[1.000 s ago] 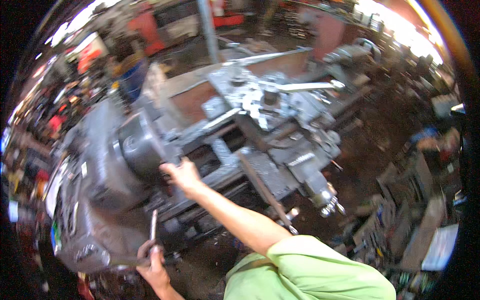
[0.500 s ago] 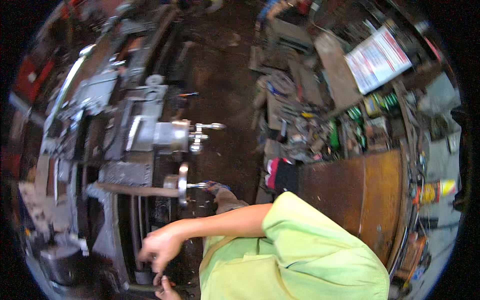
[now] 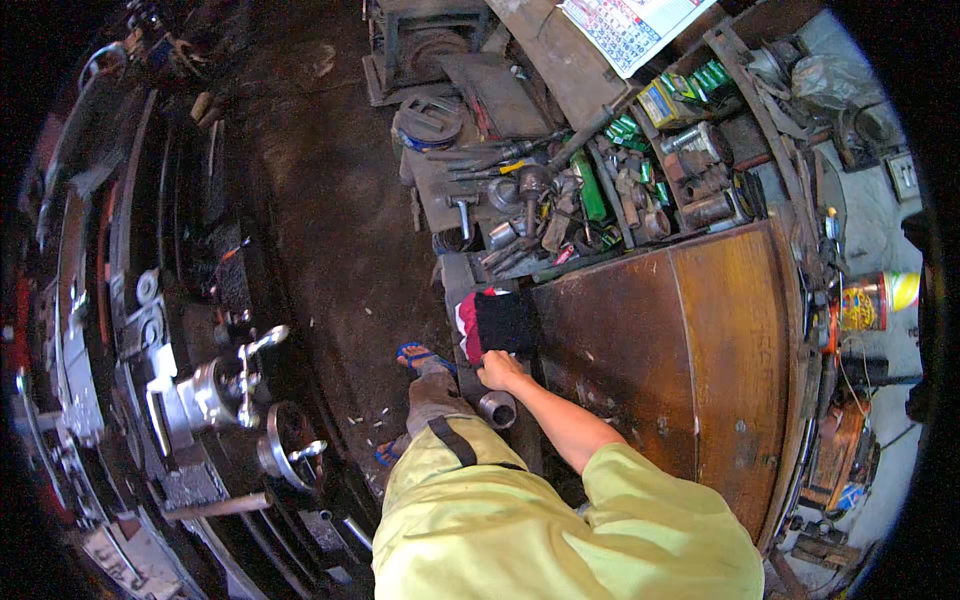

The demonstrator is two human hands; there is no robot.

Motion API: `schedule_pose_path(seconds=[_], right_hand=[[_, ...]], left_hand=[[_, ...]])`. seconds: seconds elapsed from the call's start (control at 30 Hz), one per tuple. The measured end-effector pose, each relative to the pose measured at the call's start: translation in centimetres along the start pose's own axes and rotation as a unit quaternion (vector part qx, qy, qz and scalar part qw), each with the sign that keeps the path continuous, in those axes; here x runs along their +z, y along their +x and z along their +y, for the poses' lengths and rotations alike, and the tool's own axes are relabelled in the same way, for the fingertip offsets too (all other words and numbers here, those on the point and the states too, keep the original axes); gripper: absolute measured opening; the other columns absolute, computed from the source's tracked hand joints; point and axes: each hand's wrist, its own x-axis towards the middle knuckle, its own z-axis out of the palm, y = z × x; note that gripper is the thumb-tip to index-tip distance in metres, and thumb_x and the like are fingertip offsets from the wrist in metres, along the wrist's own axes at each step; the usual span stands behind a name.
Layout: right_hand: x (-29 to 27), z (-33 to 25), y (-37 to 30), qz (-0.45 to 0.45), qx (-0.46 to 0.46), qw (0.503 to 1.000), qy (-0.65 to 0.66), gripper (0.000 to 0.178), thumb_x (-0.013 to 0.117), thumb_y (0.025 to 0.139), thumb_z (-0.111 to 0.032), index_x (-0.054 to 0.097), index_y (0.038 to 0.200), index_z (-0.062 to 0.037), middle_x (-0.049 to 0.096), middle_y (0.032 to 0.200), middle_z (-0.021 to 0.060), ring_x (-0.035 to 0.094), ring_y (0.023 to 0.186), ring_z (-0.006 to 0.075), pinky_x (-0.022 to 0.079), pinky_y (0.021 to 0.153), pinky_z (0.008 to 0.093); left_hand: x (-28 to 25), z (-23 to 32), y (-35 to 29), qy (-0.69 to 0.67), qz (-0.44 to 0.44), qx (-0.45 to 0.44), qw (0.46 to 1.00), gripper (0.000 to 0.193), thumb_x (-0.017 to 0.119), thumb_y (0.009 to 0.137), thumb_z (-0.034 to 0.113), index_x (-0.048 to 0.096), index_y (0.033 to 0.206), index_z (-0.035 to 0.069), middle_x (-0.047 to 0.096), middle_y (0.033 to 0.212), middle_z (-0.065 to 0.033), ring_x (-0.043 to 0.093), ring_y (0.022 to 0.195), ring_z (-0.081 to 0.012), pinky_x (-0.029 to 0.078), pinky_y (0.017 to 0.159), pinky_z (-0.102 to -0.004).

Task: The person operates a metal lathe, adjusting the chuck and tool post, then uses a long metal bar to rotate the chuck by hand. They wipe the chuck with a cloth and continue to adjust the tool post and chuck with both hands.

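Observation:
My right hand [image 3: 497, 371] reaches out to the front edge of the wooden bench, its fingers curled against the near edge of a folded cloth [image 3: 506, 322]. The cloth is black with a red and white side, and the fingers appear closed on it. Just below the hand is a hollow metal cylinder [image 3: 497, 408] with its round opening showing. My left hand is out of sight.
Left stands a lathe with a shiny crank handle [image 3: 250, 375] and a handwheel [image 3: 290, 447]. Tools and metal parts crowd the bench beyond the brown wooden board [image 3: 640, 350]. Green boxes [image 3: 625, 132] fill a shelf below a calendar [image 3: 640, 30]. Small chips lie on the dark floor [image 3: 330, 200].
My view has turned to the right. My right hand has left the lathe side, where both hands were close together, and is now at the cloth. The left hand has gone from view.

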Motion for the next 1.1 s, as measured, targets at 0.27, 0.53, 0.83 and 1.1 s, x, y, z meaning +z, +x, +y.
schedule_pose_path(seconds=[0.27,0.53,0.83,1.1], right_hand=[[-9.6,0.6,10.9,0.108,-0.005,0.992,0.064,0.031,0.060,0.083,-0.024,0.068,0.102,-0.0009,0.064,0.114,0.0249,0.063,0.104,0.0435,0.052,0.089,0.0508],[-12.1,-0.5,15.5,0.082,0.021,0.993,0.088,0.031,0.066,0.084,-0.025,0.071,0.102,-0.0011,0.066,0.110,0.0257,0.064,0.105,0.0401,0.052,0.090,0.0467],[-7.5,-1.4,10.8,0.017,0.030,0.996,0.088,0.033,0.062,0.081,-0.027,0.069,0.101,-0.0007,0.065,0.113,0.0240,0.062,0.107,0.0407,0.051,0.092,0.0477],[-7.0,2.4,9.2,0.059,-0.049,0.997,-0.027,0.034,0.060,0.078,-0.029,0.070,0.098,-0.0029,0.067,0.102,0.0241,0.065,0.097,0.0399,0.051,0.085,0.0486]], left_hand=[[2.7,10.8,-0.8,0.039,0.004,-0.030,0.999,0.024,0.067,0.078,0.016,0.071,0.096,0.001,0.070,0.088,-0.0168,0.068,0.083,-0.0281,0.052,0.075,-0.0369],[3.6,15.2,-0.9,0.064,-0.015,-0.035,0.997,0.028,0.068,0.077,0.019,0.070,0.098,0.001,0.070,0.090,-0.0188,0.068,0.086,-0.0300,0.052,0.076,-0.0378],[3.9,15.9,2.0,0.091,-0.049,0.003,0.995,0.031,0.069,0.077,0.023,0.070,0.099,0.001,0.070,0.092,-0.0211,0.069,0.090,-0.0321,0.053,0.078,-0.0388],[2.7,12.0,4.4,0.083,-0.048,0.040,0.995,0.035,0.069,0.077,0.026,0.070,0.101,0.001,0.070,0.094,-0.0231,0.069,0.093,-0.0340,0.053,0.080,-0.0398]])
